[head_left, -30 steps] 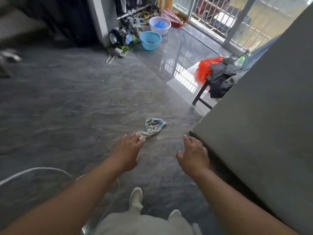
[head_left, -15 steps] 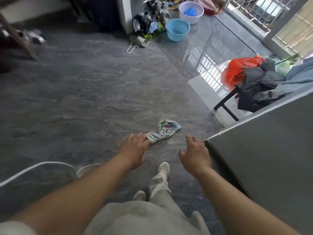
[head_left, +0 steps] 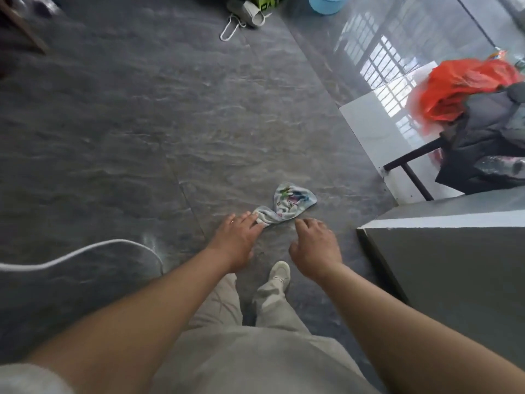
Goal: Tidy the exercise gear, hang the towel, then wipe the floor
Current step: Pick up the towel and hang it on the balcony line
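While we stand on the dark grey floor [head_left: 113, 137], our left hand [head_left: 235, 240] is held out with fingers [head_left: 250, 220] straight and released, our right hand [head_left: 315, 248] hangs loosely curled, grasping nothing, and the small printed cloth [head_left: 287, 203] lies on the floor at their far side.

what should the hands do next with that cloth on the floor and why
Probably lower the left hand and pinch the twisted near end of the cloth. The cloth lies crumpled on the floor, the left fingertips appear right at that end, and neither the left nor the right hand holds anything.
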`<state>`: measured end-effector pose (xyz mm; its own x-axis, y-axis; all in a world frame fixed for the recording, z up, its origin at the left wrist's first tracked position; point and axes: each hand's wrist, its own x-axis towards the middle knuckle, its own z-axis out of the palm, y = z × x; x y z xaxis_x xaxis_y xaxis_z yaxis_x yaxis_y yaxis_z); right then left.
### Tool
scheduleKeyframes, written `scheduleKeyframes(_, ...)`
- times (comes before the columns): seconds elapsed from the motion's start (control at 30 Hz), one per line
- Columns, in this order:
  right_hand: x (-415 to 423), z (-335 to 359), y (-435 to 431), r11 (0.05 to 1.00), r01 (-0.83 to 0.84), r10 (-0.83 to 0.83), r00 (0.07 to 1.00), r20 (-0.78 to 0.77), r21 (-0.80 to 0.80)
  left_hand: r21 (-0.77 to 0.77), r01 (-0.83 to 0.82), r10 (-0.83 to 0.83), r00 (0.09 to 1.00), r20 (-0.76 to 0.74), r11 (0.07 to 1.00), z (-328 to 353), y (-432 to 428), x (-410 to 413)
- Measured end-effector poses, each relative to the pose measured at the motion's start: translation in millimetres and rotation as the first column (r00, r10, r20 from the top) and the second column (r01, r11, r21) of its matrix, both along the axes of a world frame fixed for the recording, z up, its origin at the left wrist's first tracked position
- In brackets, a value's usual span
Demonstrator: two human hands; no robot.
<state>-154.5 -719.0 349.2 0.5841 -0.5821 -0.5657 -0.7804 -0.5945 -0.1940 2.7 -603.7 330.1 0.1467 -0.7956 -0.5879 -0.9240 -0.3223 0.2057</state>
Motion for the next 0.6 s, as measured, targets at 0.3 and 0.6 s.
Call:
scheduleKeyframes(0.3, 74.7, -44.7, -26.7, 0.997, 0.079, -0.076, 0.991, -0.115, 0.025, 0.108, 0.034, -0.022, 0.993, -0.113, 0.994, -67.6, -23.3, 81.4)
scheduleKeyframes(0.6, 110.2, -195.0, -44.8, 0.982, 0.125, -0.095, 0.974, -0.206, 0.139, 0.239, 0.06, -0.013, 0.981, -0.194, 0.969, -207.2, -53.2, 107.2)
